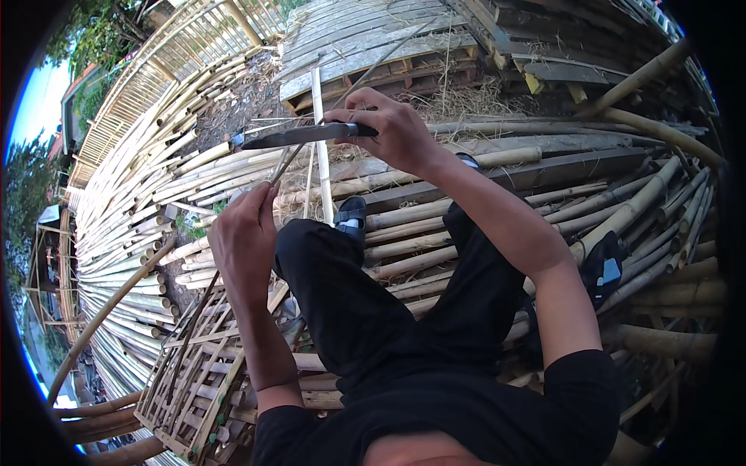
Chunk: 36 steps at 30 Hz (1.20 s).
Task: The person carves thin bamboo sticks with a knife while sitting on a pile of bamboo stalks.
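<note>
My right hand (pixel 392 132) is closed around the handle of a knife (pixel 294 136), its dark blade pointing left. Below and to the left, my left hand (pixel 242 237) pinches a thin bamboo strip (pixel 288 162). The strip slants up to the right and passes the blade, which lies across it; whether they touch I cannot tell. Behind the lower part of my left hand a thin dark length continues downward. A pale flat bamboo slat (pixel 324 175) stands just right of the strip, near my sandalled foot (pixel 351 213).
Many cut bamboo poles (pixel 124 272) spread along the left. An openwork bamboo basket (pixel 194 388) sits at lower left. A slatted wooden pallet (pixel 365 50) lies ahead, with stacked timber (pixel 559 46) to its right. More poles (pixel 420 248) lie under my legs. A bamboo fence (pixel 167 58) stands behind.
</note>
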Tool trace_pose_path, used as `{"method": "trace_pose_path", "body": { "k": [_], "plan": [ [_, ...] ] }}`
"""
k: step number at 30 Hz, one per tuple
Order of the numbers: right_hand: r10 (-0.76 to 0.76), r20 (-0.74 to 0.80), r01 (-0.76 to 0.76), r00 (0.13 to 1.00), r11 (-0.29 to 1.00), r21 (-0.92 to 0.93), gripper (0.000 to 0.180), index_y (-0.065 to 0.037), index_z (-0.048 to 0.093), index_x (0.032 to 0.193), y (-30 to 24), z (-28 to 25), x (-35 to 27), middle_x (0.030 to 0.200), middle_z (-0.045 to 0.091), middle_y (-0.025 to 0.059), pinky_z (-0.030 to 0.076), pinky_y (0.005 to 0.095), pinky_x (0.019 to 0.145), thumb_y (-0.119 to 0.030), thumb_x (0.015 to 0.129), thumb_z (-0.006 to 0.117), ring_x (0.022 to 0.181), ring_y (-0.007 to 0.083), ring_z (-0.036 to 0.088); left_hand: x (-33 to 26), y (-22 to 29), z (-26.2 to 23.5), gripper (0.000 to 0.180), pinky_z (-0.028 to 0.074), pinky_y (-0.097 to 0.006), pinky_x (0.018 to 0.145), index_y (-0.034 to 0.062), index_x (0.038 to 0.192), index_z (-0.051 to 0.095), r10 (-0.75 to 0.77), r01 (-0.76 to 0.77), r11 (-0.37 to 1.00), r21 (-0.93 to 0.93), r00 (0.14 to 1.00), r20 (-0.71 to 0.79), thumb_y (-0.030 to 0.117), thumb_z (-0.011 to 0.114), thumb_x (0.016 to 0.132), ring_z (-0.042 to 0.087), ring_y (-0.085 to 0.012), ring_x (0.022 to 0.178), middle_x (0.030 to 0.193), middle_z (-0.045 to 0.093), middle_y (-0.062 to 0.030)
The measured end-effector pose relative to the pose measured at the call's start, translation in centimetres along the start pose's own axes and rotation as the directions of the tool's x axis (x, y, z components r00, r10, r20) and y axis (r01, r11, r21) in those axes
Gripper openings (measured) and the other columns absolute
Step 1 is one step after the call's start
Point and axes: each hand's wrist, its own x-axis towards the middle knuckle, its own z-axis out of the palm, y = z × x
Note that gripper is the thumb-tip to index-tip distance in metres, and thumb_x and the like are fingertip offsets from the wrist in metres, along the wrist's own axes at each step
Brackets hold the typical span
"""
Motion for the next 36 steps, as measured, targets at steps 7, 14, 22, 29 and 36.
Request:
{"method": "trace_pose_path", "body": {
  "k": [7,14,22,29,36],
  "plan": [
    [-0.021,0.068,0.020,0.997,1.000,0.014,0.028,-0.013,0.072,0.099,0.0,0.5,0.3,0.099,0.068,0.0038,0.055,0.0360,0.069,-0.014,0.072,0.078,0.082,0.0255,0.067,1.1,1.5,-2.5,0.014,0.047,-0.038,0.060,0.0074,0.088,0.069,0.164,-0.168,0.973,0.158,0.986,0.042,0.020,0.063,0.089,0.063,-0.0295,0.065,0.076,0.067,-0.0108],
    [0.019,0.026,-0.020,0.999,0.999,0.033,0.019,-0.011,0.073,0.091,0.6,1.0,0.8,0.084,0.071,0.0060,0.053,0.0342,0.066,-0.012,0.072,0.078,0.075,0.0254,0.068,2.8,3.1,-3.1,0.006,0.031,-0.040,0.104,0.0094,0.087,0.069,0.372,-0.320,0.898,0.303,0.918,-0.134,0.015,0.070,0.084,0.066,-0.0194,0.085,0.089,0.070,-0.0022],
    [0.427,0.009,-0.343,0.904,0.712,0.614,0.017,-0.006,0.074,0.096,1.3,1.8,1.9,0.080,0.073,0.0027,0.052,0.0254,0.064,-0.015,0.082,0.077,0.072,0.0066,0.065,2.0,3.4,0.1,0.014,0.043,-0.034,0.088,0.0075,0.092,0.069,0.272,-0.312,0.950,0.015,0.802,-0.532,0.005,0.073,0.079,0.066,-0.0200,0.092,0.096,0.071,-0.0050],
    [0.493,0.211,-0.394,0.844,0.305,0.867,0.021,-0.002,0.072,0.095,0.7,0.7,2.6,0.083,0.072,0.0063,0.048,0.0205,0.056,-0.022,0.086,0.073,0.063,0.0069,0.063,2.2,2.8,7.4,0.034,0.047,-0.040,0.090,0.0007,0.117,0.060,0.052,-0.120,0.911,-0.394,0.982,-0.179,0.013,0.069,0.086,0.062,-0.0310,0.104,0.110,0.065,-0.0175],
    [0.511,0.186,-0.353,0.839,0.251,0.901,0.021,-0.006,0.072,0.095,1.4,0.6,2.8,0.086,0.072,0.0043,0.039,0.0200,0.046,-0.025,0.088,0.071,0.060,0.0067,0.063,3.8,3.4,13.1,0.041,0.048,-0.040,0.088,-0.0006,0.124,0.054,0.019,-0.037,0.851,-0.524,0.999,-0.040,0.018,0.066,0.089,0.062,-0.0320,0.104,0.108,0.065,-0.0211]
  ]
}}
